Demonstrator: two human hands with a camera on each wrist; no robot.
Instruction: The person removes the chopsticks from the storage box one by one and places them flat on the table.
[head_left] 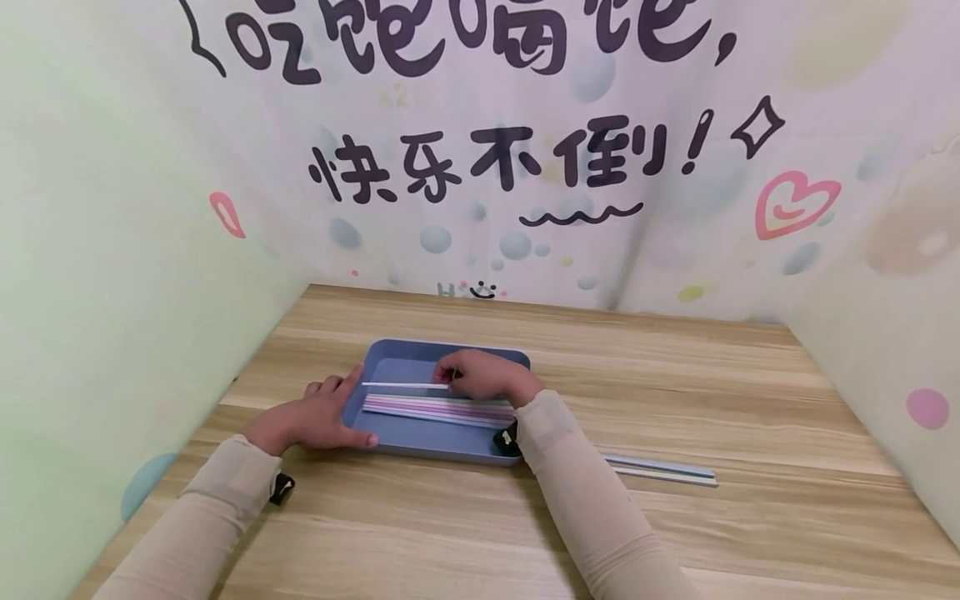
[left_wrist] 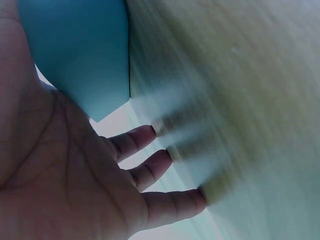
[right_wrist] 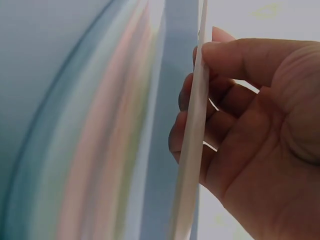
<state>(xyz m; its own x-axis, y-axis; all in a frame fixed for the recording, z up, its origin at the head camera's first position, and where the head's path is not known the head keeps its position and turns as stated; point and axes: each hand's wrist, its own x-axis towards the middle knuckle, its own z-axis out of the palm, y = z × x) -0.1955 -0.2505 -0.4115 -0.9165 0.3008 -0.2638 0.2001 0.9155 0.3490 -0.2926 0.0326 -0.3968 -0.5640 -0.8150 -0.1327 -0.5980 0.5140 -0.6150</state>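
My right hand (head_left: 483, 375) pinches a whitish chopstick (head_left: 405, 385) between thumb and fingers, above the blue tray (head_left: 427, 434). The right wrist view shows this pale chopstick (right_wrist: 189, 165) lying across the curled fingers (right_wrist: 179, 131). Several pastel chopsticks (head_left: 427, 407) lie side by side inside the tray, in pink, white and bluish tones. At the tray's left end is my left hand (head_left: 322, 417), spread along the side, with its thumb at the front left corner. In the left wrist view its fingertips (left_wrist: 181, 202) rest on the table beside the tray wall (left_wrist: 80, 50).
Two more chopsticks, one blue (head_left: 660, 466) and one cream (head_left: 667, 477), lie on the wooden table (head_left: 750, 400) right of the tray, partly hidden by the right sleeve (head_left: 585, 492). A printed cloth wall (head_left: 465, 250) stands behind the table, with pale walls at both sides.
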